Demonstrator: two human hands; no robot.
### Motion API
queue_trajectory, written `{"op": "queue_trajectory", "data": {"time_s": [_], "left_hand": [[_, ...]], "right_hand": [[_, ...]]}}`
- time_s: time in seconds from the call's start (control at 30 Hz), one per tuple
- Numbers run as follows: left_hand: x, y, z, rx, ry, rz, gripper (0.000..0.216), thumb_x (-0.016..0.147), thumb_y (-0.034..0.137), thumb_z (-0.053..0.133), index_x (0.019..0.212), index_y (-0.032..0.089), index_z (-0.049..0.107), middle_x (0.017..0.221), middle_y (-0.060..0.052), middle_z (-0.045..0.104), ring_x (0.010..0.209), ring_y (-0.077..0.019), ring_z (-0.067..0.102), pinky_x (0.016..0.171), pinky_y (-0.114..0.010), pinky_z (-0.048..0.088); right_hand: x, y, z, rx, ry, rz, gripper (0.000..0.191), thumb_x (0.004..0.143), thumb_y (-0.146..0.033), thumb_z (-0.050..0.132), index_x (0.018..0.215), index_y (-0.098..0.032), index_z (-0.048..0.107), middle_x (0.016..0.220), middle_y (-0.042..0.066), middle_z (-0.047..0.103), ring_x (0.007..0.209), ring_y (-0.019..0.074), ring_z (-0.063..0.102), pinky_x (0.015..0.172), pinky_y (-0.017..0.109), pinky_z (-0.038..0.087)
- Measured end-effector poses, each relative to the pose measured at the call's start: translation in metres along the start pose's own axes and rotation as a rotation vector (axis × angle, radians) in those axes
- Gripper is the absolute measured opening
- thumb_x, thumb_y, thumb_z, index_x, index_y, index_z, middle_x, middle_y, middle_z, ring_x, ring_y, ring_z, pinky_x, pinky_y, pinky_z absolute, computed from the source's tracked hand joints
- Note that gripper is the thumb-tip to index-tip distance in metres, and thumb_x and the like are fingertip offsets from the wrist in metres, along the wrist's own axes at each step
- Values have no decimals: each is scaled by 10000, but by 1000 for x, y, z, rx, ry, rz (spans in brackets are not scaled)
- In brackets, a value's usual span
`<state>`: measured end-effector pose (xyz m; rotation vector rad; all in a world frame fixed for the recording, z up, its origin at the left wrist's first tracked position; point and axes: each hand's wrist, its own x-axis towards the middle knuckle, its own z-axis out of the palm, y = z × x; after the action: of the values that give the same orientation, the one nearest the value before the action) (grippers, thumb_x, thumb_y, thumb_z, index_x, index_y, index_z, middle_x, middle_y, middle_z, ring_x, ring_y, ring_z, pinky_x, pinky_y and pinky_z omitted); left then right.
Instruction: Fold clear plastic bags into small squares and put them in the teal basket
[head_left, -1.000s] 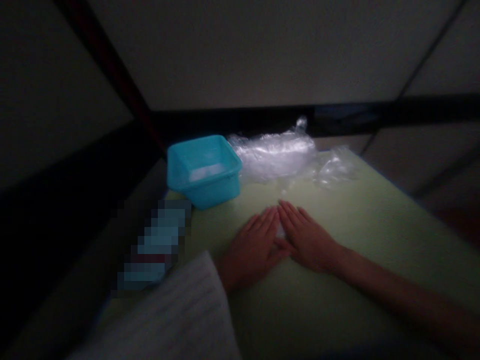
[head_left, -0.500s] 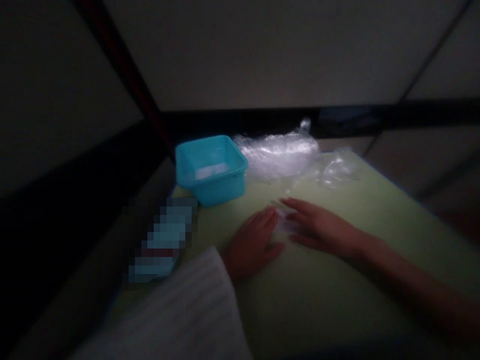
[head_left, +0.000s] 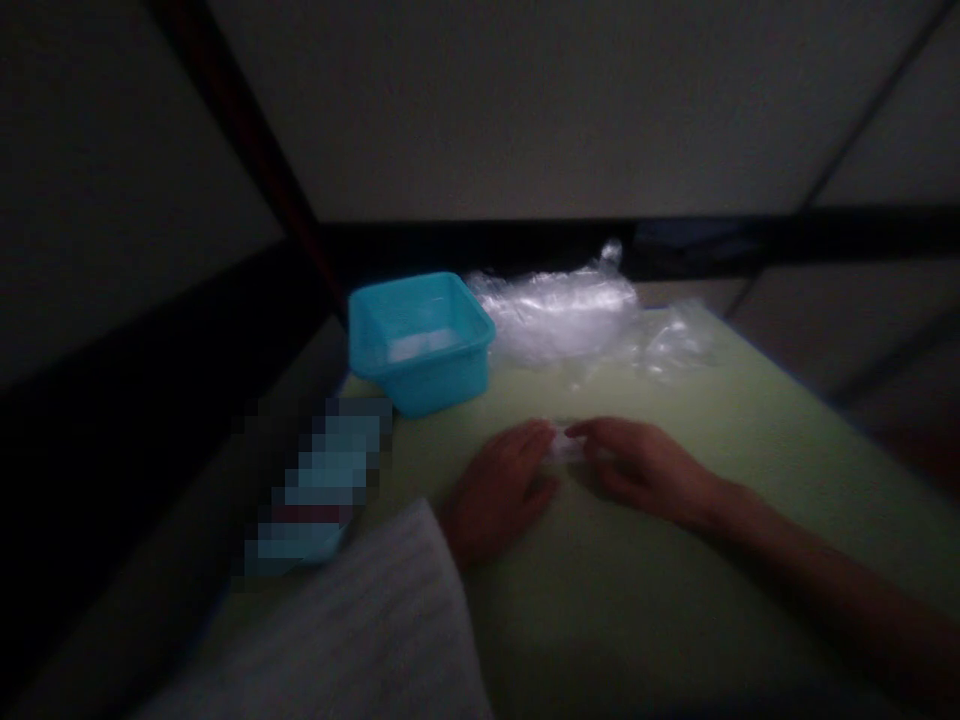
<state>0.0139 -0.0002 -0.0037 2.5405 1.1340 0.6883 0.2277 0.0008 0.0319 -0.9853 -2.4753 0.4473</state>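
A small, flat whitish piece that looks like clear plastic film or a little bag (head_left: 568,443) lies on the green tabletop between my hands. My left hand (head_left: 504,487) rests flat with its fingertips on the left edge of this piece and its thumb apart. From the other side, my right hand (head_left: 651,468) reaches in with the index finger stretched out over the piece. Its other fingers are bent and partly hidden, and nothing can be seen gripped in them. The dim light blurs fine detail.
Beyond my left hand stands a turquoise plastic basin (head_left: 450,378) with whitish pieces inside. Crumpled clear plastic bags (head_left: 559,310) are heaped at the back of the green table (head_left: 750,430). A pixelated light-blue object (head_left: 326,480) lies at the left edge. A wall rises behind.
My right hand's spread fingers have drawn in, leaving the index finger pointing onto the whitish piece. My left hand has barely moved.
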Motion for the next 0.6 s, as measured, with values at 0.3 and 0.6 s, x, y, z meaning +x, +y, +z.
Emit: {"op": "queue_trajectory", "data": {"time_s": [0.3, 0.6], "left_hand": [[8, 9, -11, -586, 76, -390, 262, 798, 326, 499, 624, 143, 569, 556, 30, 522, 521, -102, 476, 490, -204, 372], [12, 8, -15, -855, 76, -575, 310, 711, 438, 554, 621, 141, 559, 506, 53, 469, 420, -68, 391, 398, -182, 289]], "right_hand": [[10, -9, 7, 942, 207, 541, 258, 767, -411, 600, 763, -181, 483, 571, -58, 471, 470, 74, 434, 419, 183, 297], [12, -5, 14, 865, 149, 537, 267, 665, -323, 690, 759, -158, 503, 575, -54, 489, 510, 79, 461, 451, 194, 348]]}}
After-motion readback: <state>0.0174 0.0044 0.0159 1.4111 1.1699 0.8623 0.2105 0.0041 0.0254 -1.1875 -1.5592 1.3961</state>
